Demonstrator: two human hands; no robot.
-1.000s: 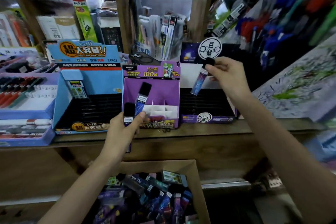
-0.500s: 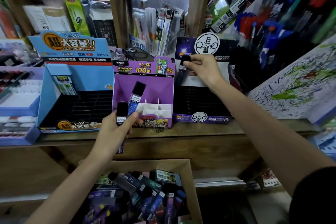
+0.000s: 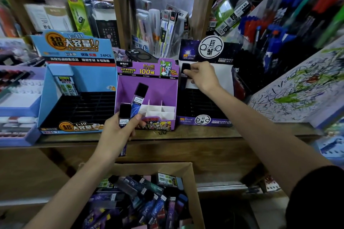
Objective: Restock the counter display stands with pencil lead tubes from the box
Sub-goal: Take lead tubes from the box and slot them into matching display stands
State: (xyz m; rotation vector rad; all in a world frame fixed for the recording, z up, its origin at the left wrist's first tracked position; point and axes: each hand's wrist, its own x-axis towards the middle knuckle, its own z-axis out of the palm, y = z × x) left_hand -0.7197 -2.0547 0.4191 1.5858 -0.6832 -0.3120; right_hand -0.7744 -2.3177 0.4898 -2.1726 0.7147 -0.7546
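Right hand (image 3: pixel 202 78) — tube (image 3: pixel 185 68) at dark stand (image 3: pixel 216 120)

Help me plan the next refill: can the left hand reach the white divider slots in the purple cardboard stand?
Probably yes: the left hand, gripping a black-capped lead tube, is in front of the purple cardboard stand, and its white divider slots lie open.

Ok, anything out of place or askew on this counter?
A dark phone lies behind the purple stand, among the stock, which looks misplaced. The lone tube in that stand leans rather than standing upright. Nothing looks spilled or damaged.
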